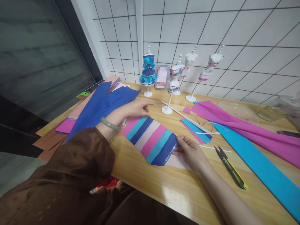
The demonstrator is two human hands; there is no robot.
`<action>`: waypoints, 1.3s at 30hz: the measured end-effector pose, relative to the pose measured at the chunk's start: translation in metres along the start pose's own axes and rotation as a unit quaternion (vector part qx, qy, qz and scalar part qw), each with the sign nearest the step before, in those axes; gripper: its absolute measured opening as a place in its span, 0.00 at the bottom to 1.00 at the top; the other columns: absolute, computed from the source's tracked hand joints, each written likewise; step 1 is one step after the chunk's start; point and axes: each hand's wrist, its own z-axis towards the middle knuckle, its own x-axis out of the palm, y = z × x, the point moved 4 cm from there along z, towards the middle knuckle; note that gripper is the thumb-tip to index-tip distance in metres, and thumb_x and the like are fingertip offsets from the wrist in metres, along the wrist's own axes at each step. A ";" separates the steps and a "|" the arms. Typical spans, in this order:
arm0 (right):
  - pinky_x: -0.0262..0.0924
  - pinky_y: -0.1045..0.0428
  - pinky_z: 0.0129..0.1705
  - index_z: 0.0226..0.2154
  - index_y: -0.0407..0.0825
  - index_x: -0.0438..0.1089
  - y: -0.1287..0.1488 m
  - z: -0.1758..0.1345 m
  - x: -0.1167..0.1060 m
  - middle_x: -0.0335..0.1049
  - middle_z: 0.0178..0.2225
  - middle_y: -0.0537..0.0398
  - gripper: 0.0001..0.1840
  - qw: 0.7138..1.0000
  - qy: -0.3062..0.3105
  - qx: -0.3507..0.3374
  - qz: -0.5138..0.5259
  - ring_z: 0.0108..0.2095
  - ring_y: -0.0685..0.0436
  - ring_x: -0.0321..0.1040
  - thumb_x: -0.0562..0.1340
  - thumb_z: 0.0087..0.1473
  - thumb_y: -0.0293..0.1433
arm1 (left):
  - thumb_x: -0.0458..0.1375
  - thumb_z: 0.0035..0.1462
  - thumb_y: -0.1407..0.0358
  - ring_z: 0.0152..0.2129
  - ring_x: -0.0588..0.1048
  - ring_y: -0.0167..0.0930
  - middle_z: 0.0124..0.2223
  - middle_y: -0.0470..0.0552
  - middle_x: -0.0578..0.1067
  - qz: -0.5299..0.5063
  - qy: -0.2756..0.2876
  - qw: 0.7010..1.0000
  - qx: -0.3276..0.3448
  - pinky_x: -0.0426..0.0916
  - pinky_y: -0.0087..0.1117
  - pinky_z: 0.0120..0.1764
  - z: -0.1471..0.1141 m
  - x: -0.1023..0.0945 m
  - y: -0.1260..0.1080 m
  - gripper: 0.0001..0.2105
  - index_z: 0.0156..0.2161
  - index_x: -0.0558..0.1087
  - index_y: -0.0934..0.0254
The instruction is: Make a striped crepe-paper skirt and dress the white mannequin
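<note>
- Two bare hands at work over a wooden table, one striped sheet between them.
- Striped sheet: at the near part of the table, lying aslant; seven bands, left to right pink, turquoise, dark blue, pale, pink, turquoise, dark blue.
- Right hand: thumb on top of the sheet's right corner, fingers beneath, pinching the last dark blue band (its outer edge shines). A pale piece lies partly under this hand.
- Left hand: at the sheet's far left edge, index finger stretched out, other fingers curled; whether it grips the sheet, cannot tell. Green bangle on the wrist, below it a brown sleeve.
- Right side of table: open-bladed snips with a yellow and green handle, a long turquoise strip, a magenta length crossing its far end.
- Left side: dark blue material over other coloured layers.
- Back, before the tiled wall: one dress form in turquoise and blue, three more dress forms mostly white.
</note>
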 end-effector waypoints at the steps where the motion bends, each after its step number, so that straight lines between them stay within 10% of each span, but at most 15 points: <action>1: 0.67 0.56 0.26 0.25 0.49 0.65 0.000 0.000 -0.001 0.70 0.19 0.60 0.15 1.000 -0.003 0.000 0.005 0.20 0.52 0.69 0.67 0.45 0.42 | 0.64 0.43 0.65 0.36 0.72 0.33 0.38 0.52 0.76 0.025 -0.061 0.998 0.020 0.61 0.31 0.42 -0.004 0.002 -0.007 0.25 0.49 0.71 0.63; 5: 0.70 0.53 0.26 0.30 0.48 0.67 0.004 -0.001 -0.003 0.72 0.22 0.57 0.09 0.999 -0.003 0.013 0.048 0.23 0.48 0.72 0.63 0.51 0.37 | 0.57 0.53 0.61 0.40 0.71 0.32 0.40 0.54 0.75 -0.005 -0.197 0.979 0.053 0.59 0.33 0.46 -0.058 0.025 -0.045 0.12 0.41 0.74 0.65; 9: 0.72 0.51 0.30 0.37 0.44 0.69 0.006 -0.003 -0.002 0.76 0.28 0.49 0.10 0.993 0.003 0.050 0.105 0.28 0.47 0.75 0.53 0.60 0.30 | 0.56 0.54 0.56 0.23 0.69 0.26 0.25 0.47 0.71 -0.221 -0.076 0.964 -0.127 0.62 0.27 0.29 -0.128 0.078 -0.062 0.14 0.28 0.72 0.66; 13: 0.72 0.52 0.32 0.34 0.42 0.70 0.008 -0.005 0.000 0.77 0.28 0.47 0.17 0.984 0.009 0.084 0.156 0.27 0.47 0.76 0.47 0.63 0.28 | 0.58 0.51 0.54 0.17 0.68 0.24 0.25 0.46 0.70 -0.497 0.029 0.805 -0.322 0.62 0.25 0.20 -0.162 0.129 -0.062 0.19 0.44 0.68 0.65; 19: 0.72 0.55 0.32 0.33 0.42 0.72 0.014 -0.009 0.003 0.77 0.26 0.47 0.21 0.981 0.016 0.081 0.175 0.27 0.48 0.76 0.45 0.63 0.27 | 0.64 0.46 0.62 0.29 0.70 0.24 0.34 0.50 0.68 -0.669 -0.030 0.689 -0.277 0.68 0.25 0.28 -0.136 0.133 -0.072 0.16 0.38 0.71 0.69; 23: 0.71 0.52 0.38 0.37 0.43 0.71 0.016 -0.009 0.003 0.77 0.30 0.47 0.18 0.981 0.014 0.066 0.183 0.31 0.47 0.76 0.46 0.63 0.27 | 0.65 0.45 0.62 0.31 0.68 0.25 0.36 0.49 0.68 -0.660 -0.075 0.704 -0.250 0.68 0.26 0.30 -0.119 0.127 -0.074 0.15 0.39 0.71 0.66; 30: 0.60 0.45 0.53 0.43 0.45 0.68 0.010 -0.007 0.007 0.75 0.42 0.43 0.22 0.982 0.057 0.052 0.173 0.47 0.41 0.70 0.49 0.60 0.42 | 0.60 0.49 0.56 0.29 0.68 0.26 0.28 0.47 0.67 -0.487 -0.182 0.832 -0.193 0.69 0.28 0.33 -0.099 0.114 -0.052 0.14 0.25 0.72 0.68; 39: 0.42 0.41 0.61 0.46 0.51 0.71 0.015 -0.023 0.024 0.66 0.54 0.48 0.34 0.963 0.156 -0.151 -0.160 0.59 0.33 0.53 0.57 0.46 0.56 | 0.62 0.46 0.56 0.22 0.71 0.26 0.27 0.51 0.72 -0.627 -0.140 0.728 -0.239 0.66 0.27 0.23 -0.089 0.112 -0.049 0.15 0.29 0.71 0.70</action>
